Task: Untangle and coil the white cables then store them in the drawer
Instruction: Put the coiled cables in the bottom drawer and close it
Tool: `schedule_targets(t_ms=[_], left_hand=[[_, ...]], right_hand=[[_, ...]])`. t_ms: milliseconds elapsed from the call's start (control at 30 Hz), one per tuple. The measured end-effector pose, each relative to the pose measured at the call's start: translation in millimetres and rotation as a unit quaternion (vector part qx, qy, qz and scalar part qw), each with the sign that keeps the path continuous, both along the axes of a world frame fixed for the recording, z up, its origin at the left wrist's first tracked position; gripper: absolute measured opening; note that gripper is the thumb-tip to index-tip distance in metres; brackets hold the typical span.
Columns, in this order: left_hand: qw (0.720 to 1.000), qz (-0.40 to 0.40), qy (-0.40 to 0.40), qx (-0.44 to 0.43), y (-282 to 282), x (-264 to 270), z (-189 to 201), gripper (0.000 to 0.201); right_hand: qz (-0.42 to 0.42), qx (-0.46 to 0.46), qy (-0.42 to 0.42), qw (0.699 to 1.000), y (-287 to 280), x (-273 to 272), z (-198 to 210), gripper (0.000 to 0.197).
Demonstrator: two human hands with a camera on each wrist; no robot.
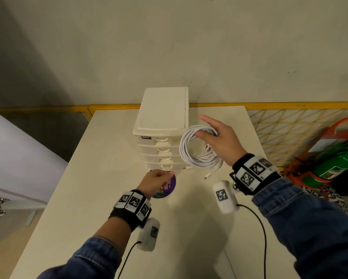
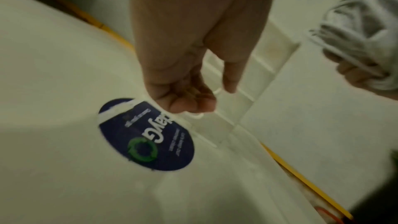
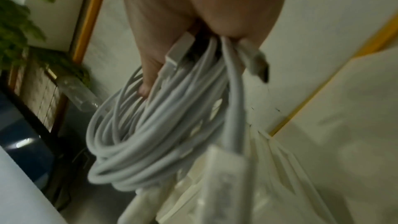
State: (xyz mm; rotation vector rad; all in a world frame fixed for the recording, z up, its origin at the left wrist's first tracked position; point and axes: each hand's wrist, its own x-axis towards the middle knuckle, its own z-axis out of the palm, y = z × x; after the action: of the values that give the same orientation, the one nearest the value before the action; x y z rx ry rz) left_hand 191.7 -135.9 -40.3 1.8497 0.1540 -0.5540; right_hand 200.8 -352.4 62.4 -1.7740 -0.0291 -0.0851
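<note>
A coil of white cables [image 1: 197,154] hangs from my right hand [image 1: 219,137], just right of the white drawer unit [image 1: 161,117] and above the table. The thumb pinches the loops against the palm while the index finger points straight out. Two plug ends [image 1: 208,175] dangle below the coil. In the right wrist view the cables [image 3: 161,134] fill the middle, with the drawer unit [image 3: 226,185] blurred beneath. My left hand [image 1: 157,182] is at the lowest drawer, its fingers [image 2: 187,101] curled on the drawer handle [image 2: 199,115]. All drawers look closed.
A round purple sticker [image 1: 168,188] lies on the white table [image 1: 108,158] under my left hand. A yellow mesh fence [image 1: 289,127] runs behind the table, with a green extinguisher [image 1: 334,164] on a red stand to the right. A white surface [image 1: 18,158] stands at the left.
</note>
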Motion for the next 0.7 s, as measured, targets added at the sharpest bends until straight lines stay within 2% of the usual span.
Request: schedule_targets(t_ms=[100, 200, 300, 400, 533, 700], left_hand=[[0.99, 0.114, 0.08, -0.019, 6.2, 20.7, -28.5, 0.018], [0.975, 0.159, 0.144, -0.056, 2.9, 34.8, -45.1, 0.015], [0.964, 0.176, 0.181, -0.087, -4.9, 44.1, -53.4, 0.013], [0.954, 0.188, 0.194, -0.126, -13.8, 50.6, -58.3, 0.014], [0.948, 0.221, 0.175, -0.149, -19.9, 51.5, -62.9, 0.015], [0.957, 0.19, 0.188, -0.117, -15.2, 32.8, -65.9, 0.017]], right_hand=[[0.053, -0.081, 0.012, 0.995, 0.5, 18.9, 6.1, 0.059], [0.091, -0.125, 0.036, 0.987, 0.4, 30.7, 0.6, 0.059], [0.118, -0.122, 0.059, 0.984, -1.5, 34.7, -5.4, 0.055], [0.148, -0.148, 0.063, 0.976, -4.6, 36.2, -11.5, 0.061], [0.121, -0.154, 0.043, 0.98, -5.0, 37.0, -16.0, 0.057], [0.086, -0.142, 0.035, 0.986, 1.5, 35.9, -19.2, 0.052]])
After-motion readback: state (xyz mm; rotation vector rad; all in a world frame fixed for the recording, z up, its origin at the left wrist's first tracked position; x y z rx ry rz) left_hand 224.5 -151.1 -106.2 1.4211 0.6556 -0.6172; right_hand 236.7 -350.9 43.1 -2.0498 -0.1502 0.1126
